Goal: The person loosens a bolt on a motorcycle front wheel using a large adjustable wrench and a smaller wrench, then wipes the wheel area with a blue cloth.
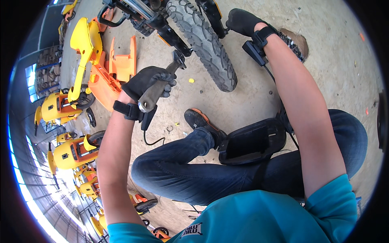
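Adjustable wrench (pixel 153 96), grey metal, one: grasped by the handle in the grip of the left hand (pixel 149 82), which is covered by a black glove; the holed handle end is set over the wrist, the head is directed forward, near the foot of the left-side fork leg (pixel 172 37); whether contact is made there cannot be told.

Right hand (pixel 245 23), likewise black-gloved: held by the lower end of the right-side fork leg (pixel 211 17); its fingers are largely hidden, so whether its grip is clenched on anything cannot be told.

Front wheel with knobbly tyre (pixel 207 50), one: seated between the two fork legs, above the concrete floor (pixel 251 103).

Wrist devices, black, two: one is strapped on each forearm, the left (pixel 129 110) and the right (pixel 259 46).

Surroundings: orange body panels (pixel 122 60) and a yellow body panel (pixel 83 42) are laid at the left; yellow scooters (pixel 71 153) are ranged beyond; a small yellow piece (pixel 191 80) is found on the floor near the tyre; a black case (pixel 253 141) is placed beside the jeans-clad leg (pixel 182 174).
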Motion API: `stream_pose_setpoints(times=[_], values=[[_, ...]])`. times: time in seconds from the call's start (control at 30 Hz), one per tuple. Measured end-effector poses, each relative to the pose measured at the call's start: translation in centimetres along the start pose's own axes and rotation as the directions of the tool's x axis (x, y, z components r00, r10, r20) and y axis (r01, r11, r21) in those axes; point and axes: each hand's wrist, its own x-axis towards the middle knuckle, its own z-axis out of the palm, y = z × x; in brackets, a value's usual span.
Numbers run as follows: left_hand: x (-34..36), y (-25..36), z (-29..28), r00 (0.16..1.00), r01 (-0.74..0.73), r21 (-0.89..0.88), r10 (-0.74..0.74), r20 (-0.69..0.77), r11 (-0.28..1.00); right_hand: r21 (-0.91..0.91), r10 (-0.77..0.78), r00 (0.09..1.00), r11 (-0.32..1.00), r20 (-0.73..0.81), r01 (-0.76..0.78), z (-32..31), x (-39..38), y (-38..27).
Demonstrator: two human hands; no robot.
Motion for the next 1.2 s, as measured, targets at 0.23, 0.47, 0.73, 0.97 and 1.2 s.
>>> stream_pose_setpoints(times=[0.23,0.47,0.73,0.97,1.2], values=[[0.3,0.9,0.7,1.000,0.020,0.012,-0.021,0.021,1.000,-0.083,-0.076,0.997,0.994,0.002,0.076,-0.1,0.0,0.5],[1.7,-2.1,3.8,0.997,-0.003,0.051,0.007,-0.081,0.999,-0.170,-0.152,0.988,0.974,0.008,0.151,0.0,-0.2,0.7],[3.4,-5.4,5.1,0.992,-0.072,0.147,0.086,-0.090,0.987,-0.118,-0.087,0.996,0.989,0.016,0.088,-0.7,-0.1,0.2],[8.4,-12.9,6.3,0.919,-0.222,0.663,0.381,-0.103,0.715,-0.122,-0.110,0.994,0.986,0.013,0.111,-0.4,0.0,0.2],[11.2,-14.6,7.9,0.922,-0.148,0.216,0.213,-0.324,0.965,-0.039,0.029,0.999,0.999,0.043,-0.027,-1.6,-0.5,-0.8]])
